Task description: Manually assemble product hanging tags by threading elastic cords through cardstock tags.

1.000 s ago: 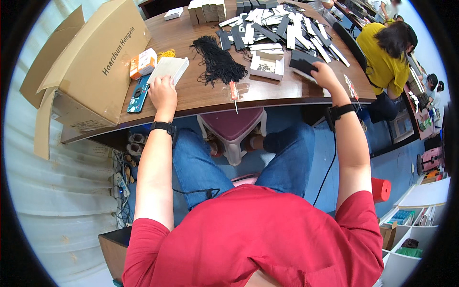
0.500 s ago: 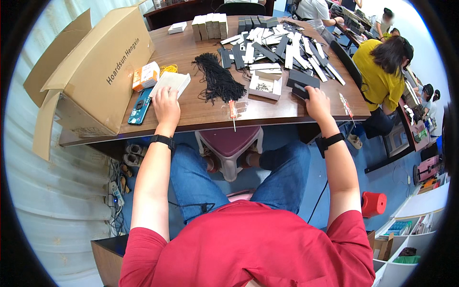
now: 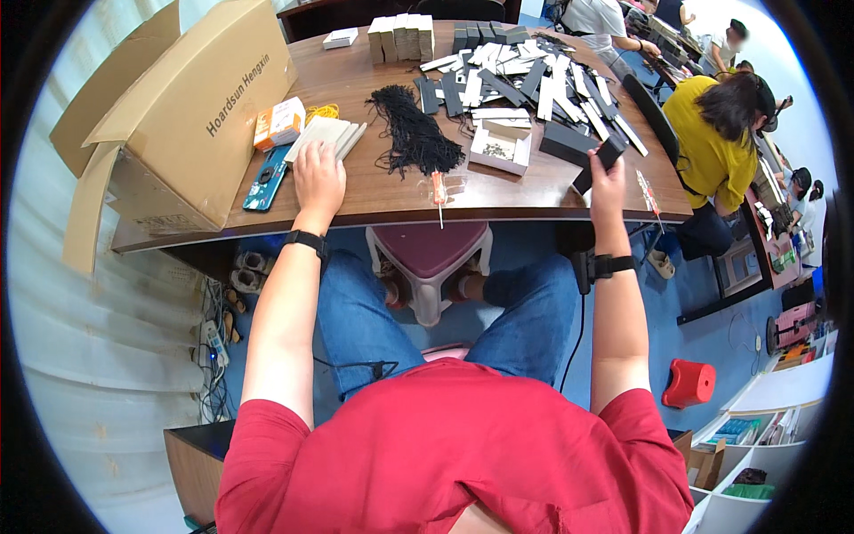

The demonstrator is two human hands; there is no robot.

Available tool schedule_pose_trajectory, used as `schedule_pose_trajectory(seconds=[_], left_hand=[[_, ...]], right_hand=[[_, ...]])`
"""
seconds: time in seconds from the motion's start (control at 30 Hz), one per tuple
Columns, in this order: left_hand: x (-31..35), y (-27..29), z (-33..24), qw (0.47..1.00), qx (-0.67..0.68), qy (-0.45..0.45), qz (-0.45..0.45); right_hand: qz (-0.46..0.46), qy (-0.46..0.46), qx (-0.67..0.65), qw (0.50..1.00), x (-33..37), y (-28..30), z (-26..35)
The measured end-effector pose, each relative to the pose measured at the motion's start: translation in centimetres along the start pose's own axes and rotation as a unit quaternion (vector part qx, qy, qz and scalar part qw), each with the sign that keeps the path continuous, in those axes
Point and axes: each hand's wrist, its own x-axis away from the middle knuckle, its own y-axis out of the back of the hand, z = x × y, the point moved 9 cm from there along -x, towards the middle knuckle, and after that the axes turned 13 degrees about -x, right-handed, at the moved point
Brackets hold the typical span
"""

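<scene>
My left hand lies over the near end of a small stack of pale grey cards or flat pieces, fingers on its top. Beside it are a teal phone-like case and a white-and-orange box. My right hand is closed on a small flat black box, tilted up above the table's front edge. Just left of it sits a longer black box. An open white box with tiny metallic parts stands between the hands, next to a bundle of black cords.
White and black strips lie heaped at the back right. Upright pale stacks stand at the back. A large open carton fills the left side. A screwdriver-like tool overhangs the front edge. A person in yellow sits to the right.
My right hand has lifted and tilted the small black box off the table, beside the longer one. The pale stack under my left hand now looks spread into layers.
</scene>
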Motion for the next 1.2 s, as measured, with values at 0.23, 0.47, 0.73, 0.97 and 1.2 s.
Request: schedule_pose_trajectory(seconds=[0.23,0.47,0.73,0.97,1.2], left_hand=[[0.2,-2.3,1.8,0.996,0.066,0.04,0.045],[0.6,-3.0,3.6,0.99,0.09,0.099,0.036],[0.3,-2.0,1.3,0.999,0.049,0.01,0.019],[0.2,-2.4,3.1,0.985,0.147,0.081,0.029],[0.1,-0.4,0.6,1.0,0.018,0.006,0.013]], right_hand=[[-0.03,0.108,0.097,0.989,2.3,-0.3,0.0],[0.015,0.078,0.276,0.958,3.7,-3.9,0.4],[0.181,-0.355,-0.072,0.915,20.4,-13.9,-2.5],[0.179,-0.438,-0.134,0.871,25.2,-16.9,-3.5],[0.208,-0.381,-0.099,0.895,25.4,-17.5,-5.7]])
